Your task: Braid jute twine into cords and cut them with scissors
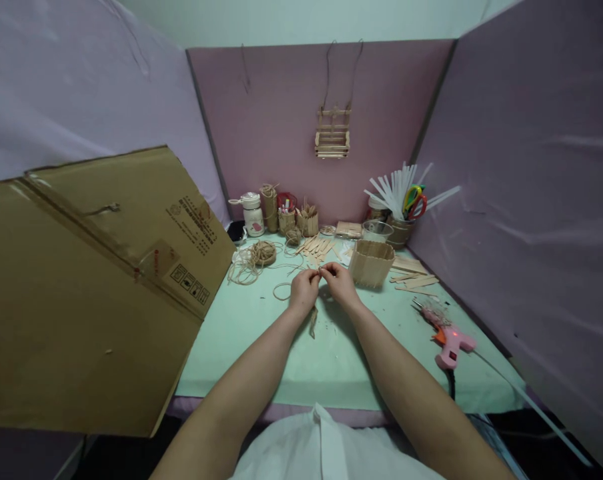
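Observation:
My left hand [304,289] and my right hand [338,283] meet over the middle of the table, thumbs and fingertips pinched together. Between them they grip jute twine; a thicker, braid-like end of the twine [313,324] hangs below my left hand. The short stretch at my fingertips is mostly hidden. A loose loop of thin twine lies left of my left hand. Close to the right of my right hand stands a box made of wooden craft sticks [372,265]. The ball of twine [263,253] rests further back on the left, with loose strands around it.
A pink glue gun [451,345] with a lit orange light lies at the right. Flat craft sticks [415,281] lie behind it. Pots with scissors [414,202] and white glue sticks [395,190], and a white bottle [253,215], line the back. A large cardboard box [96,293] fills the left.

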`<state>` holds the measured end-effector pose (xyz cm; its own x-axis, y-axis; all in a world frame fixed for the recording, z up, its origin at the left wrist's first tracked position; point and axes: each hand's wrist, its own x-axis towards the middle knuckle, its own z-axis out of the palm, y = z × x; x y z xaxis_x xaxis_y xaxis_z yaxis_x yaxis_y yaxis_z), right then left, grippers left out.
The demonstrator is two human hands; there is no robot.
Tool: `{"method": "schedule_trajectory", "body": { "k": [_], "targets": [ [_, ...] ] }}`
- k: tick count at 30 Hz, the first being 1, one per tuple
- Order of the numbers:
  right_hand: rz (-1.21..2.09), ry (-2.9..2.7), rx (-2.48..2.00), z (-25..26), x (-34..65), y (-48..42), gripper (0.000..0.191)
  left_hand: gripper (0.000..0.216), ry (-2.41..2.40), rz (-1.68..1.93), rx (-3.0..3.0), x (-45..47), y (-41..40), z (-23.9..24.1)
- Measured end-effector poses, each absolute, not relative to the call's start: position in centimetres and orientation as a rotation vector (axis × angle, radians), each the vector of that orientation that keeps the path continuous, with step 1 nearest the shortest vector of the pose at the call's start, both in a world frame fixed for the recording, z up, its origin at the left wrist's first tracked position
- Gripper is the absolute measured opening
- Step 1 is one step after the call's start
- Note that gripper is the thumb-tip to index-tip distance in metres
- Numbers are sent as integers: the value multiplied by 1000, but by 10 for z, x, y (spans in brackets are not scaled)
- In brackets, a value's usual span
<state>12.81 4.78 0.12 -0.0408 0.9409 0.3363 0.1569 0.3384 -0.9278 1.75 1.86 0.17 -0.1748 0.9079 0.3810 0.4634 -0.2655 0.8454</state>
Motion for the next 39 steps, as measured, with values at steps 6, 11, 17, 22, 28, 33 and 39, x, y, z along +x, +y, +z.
{"method": "schedule_trajectory", "body": {
  "k": [6, 11, 17, 22, 28, 33, 39],
  "targets": [
    [935, -1479, -1061, -1, 130, 52, 23, 10, 1554, 1424, 1636, 19, 18, 2],
    [946, -1381, -1099, -3, 131, 53, 26, 14, 1541, 1292, 1631, 22, 15, 6],
    [902, -1241, -1157, -9, 133, 56, 26, 18, 1448, 1211, 1698, 28, 6, 7],
    [823, -1167, -1222, -13, 134, 57, 20, 18, 1405, 1142, 1754, 33, 1, 6],
    [864, -1108, -1208, -11, 135, 56, 20, 18, 1358, 1147, 1734, 34, -1, 8],
    [942, -1070, -1151, -7, 135, 55, 26, 18, 1336, 1168, 1707, 34, 0, 7],
    [1129, -1060, -1023, 6, 141, 55, 31, 13, 1312, 1302, 1512, 35, 1, 5]
  ]
}}
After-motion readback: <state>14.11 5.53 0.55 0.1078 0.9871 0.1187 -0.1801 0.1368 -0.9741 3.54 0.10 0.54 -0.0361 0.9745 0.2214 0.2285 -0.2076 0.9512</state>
